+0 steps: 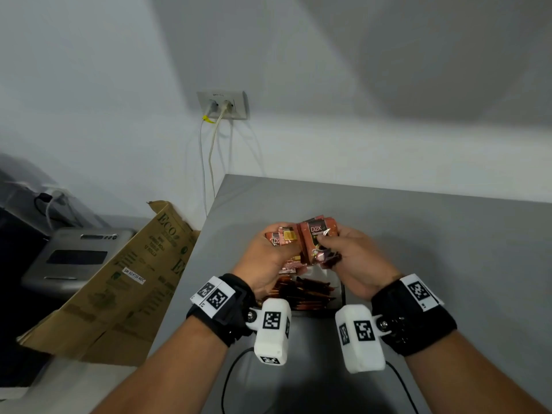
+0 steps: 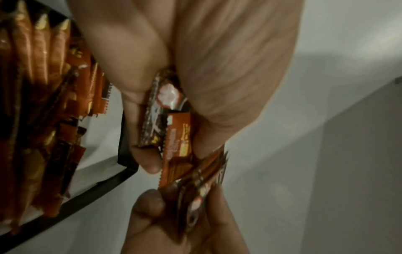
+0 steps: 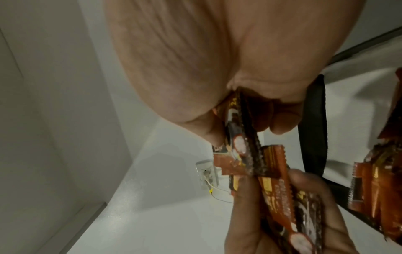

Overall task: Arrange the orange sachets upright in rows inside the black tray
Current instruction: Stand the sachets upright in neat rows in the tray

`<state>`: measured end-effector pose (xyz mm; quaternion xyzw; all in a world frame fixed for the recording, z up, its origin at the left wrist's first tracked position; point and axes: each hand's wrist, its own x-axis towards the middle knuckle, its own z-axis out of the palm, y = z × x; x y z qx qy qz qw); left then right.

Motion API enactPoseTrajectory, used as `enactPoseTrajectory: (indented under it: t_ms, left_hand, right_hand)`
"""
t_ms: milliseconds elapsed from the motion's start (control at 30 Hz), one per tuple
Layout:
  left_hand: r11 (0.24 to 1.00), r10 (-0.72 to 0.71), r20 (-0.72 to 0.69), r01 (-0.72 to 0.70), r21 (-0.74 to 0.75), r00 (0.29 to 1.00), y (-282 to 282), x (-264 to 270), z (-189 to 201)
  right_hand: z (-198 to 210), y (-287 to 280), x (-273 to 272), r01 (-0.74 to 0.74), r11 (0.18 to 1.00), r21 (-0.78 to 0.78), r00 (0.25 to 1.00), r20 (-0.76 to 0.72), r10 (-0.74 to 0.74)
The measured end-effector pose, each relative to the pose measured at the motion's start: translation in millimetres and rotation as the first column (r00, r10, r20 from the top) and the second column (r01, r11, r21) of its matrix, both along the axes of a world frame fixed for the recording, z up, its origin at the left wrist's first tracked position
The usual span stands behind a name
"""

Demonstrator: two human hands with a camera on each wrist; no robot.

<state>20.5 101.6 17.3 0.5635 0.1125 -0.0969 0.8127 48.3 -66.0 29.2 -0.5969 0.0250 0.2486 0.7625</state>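
Note:
Above the grey table both hands hold bundles of orange sachets. My left hand (image 1: 268, 252) grips a loose bunch (image 1: 282, 237); the left wrist view shows these sachets (image 2: 176, 142) between its thumb and fingers. My right hand (image 1: 352, 255) pinches another stack (image 1: 318, 237) with "D2X" print facing up, and that stack (image 3: 239, 135) shows in the right wrist view. Under the hands sits the black tray (image 1: 343, 291), partly hidden. Rows of upright sachets (image 1: 301, 294) fill its near part. The tray rim (image 2: 104, 187) and its standing sachets (image 2: 39, 89) appear at left in the left wrist view.
A brown cardboard box (image 1: 128, 282) leans off the table's left edge. A wall socket (image 1: 222, 104) with two cables is behind. A grey device (image 1: 74, 255) sits lower left. Black cables (image 1: 230, 375) run over the near table. Bare grey tabletop (image 1: 448, 249) extends right.

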Motion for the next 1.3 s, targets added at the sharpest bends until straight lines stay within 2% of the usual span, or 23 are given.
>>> enactPoseTrajectory:
  t_ms: [100, 167, 200, 233, 267, 333, 400, 433, 500, 533, 567, 600, 667, 733, 800, 867, 900, 1000, 1200, 1300]
  left_hand:
    - [0.998, -0.015, 0.013, 0.014, 0.065, 1.000, -4.7, -0.9, 0.3]
    - [0.999, -0.020, -0.075, 0.022, 0.032, 0.997, -0.9, -0.8, -1.0]
    - [1.000, -0.017, -0.151, 0.016, -0.007, 0.988, 2.5, -0.2, -2.2]
    - [0.999, -0.011, -0.238, -0.001, -0.051, 0.971, 6.5, 1.6, -4.0]
    - [0.996, -0.005, -0.298, -0.023, -0.092, 0.954, 9.7, 3.2, -5.0]
    - [0.991, 0.040, -0.310, -0.078, -0.113, 0.950, 13.1, 5.4, -5.5]
    - [0.982, 0.155, -0.254, -0.176, -0.063, 0.955, 15.3, 7.7, -4.4]
    - [0.976, 0.208, -0.199, -0.218, -0.029, 0.958, 17.6, 8.5, -3.7]
    - [0.966, 0.255, -0.073, -0.251, 0.066, 0.964, 21.5, 9.7, -2.8]
    - [0.964, 0.242, -0.020, -0.237, 0.121, 0.970, 22.1, 9.4, -1.7]
    - [0.964, 0.210, 0.019, -0.210, 0.161, 0.978, 21.3, 9.2, -1.6]
    - [0.966, 0.170, 0.052, -0.177, 0.189, 0.984, 18.8, 8.5, -1.3]
    - [0.968, 0.110, 0.100, -0.130, 0.214, 0.989, 10.7, 6.2, -3.0]
    - [0.973, 0.097, 0.097, -0.115, 0.202, 0.990, 3.8, 3.3, -4.4]
    - [0.992, 0.116, 0.023, -0.117, 0.051, 0.993, 2.9, 0.8, -2.7]
    - [0.981, 0.117, -0.081, -0.128, -0.149, 0.990, 7.5, -0.2, -1.2]
    - [0.971, 0.109, -0.101, -0.127, -0.203, 0.989, 10.6, -0.4, -1.3]
    - [0.982, 0.111, -0.055, -0.118, -0.149, 0.992, 14.2, -0.3, -4.8]
    - [0.994, 0.102, 0.016, -0.101, -0.044, 0.995, 1.8, -1.5, -4.2]
    - [0.989, 0.101, -0.018, -0.103, -0.111, 0.995, -1.3, -3.2, -3.6]
  right_hand:
    - [1.4, 2.8, -2.6, 0.013, 0.998, 0.061, 1.000, -0.023, -0.011]
    - [5.4, 0.3, -2.5, 0.048, 0.998, 0.051, 0.996, 0.078, -0.052]
    - [7.6, -2.5, -1.7, 0.064, 0.998, -0.010, 0.980, 0.191, -0.061]
    - [8.9, -6.3, -0.6, 0.076, 0.988, -0.134, 0.939, 0.342, -0.026]
    - [10.3, -9.9, 0.6, 0.076, 0.954, -0.289, 0.879, 0.471, 0.073]
    - [9.9, -15.1, 0.7, 0.062, 0.848, -0.527, 0.763, 0.572, 0.300]
    - [6.9, -21.1, -3.4, 0.022, 0.827, -0.562, 0.771, 0.536, 0.344]
    - [5.4, -23.8, -5.5, -0.002, 0.865, -0.503, 0.808, 0.508, 0.298]
    - [2.8, -26.7, -9.8, -0.018, 0.979, -0.201, 0.923, 0.373, 0.093]
    - [1.1, -25.0, -10.4, -0.001, 0.999, -0.048, 0.965, 0.260, 0.013]
    - [-1.9, -22.9, -9.7, 0.031, 0.999, 0.042, 0.984, 0.174, -0.038]
    - [-5.5, -19.4, -8.5, 0.053, 0.998, 0.044, 0.989, 0.138, -0.059]
    - [-13.3, -12.3, -8.7, 0.054, 0.997, -0.058, 0.990, 0.134, -0.046]
    - [-17.4, -6.9, -10.2, 0.058, 0.991, -0.123, 0.993, 0.107, -0.044]
    - [-18.2, -6.3, -10.9, 0.073, 0.994, -0.087, 0.996, 0.052, -0.069]
    - [-19.0, -9.1, -10.3, 0.092, 0.996, -0.018, 0.995, 0.034, -0.092]
    - [-19.6, -11.8, -8.7, 0.109, 0.994, 0.011, 0.994, 0.031, -0.109]
    - [-15.9, -14.8, -5.3, 0.164, 0.985, 0.063, 0.986, 0.001, -0.164]
    - [-11.4, 2.5, -13.6, -0.005, 0.995, 0.104, 0.999, -0.038, 0.009]
    - [-13.8, 7.2, -14.0, 0.045, 0.994, 0.105, 0.998, -0.037, -0.041]
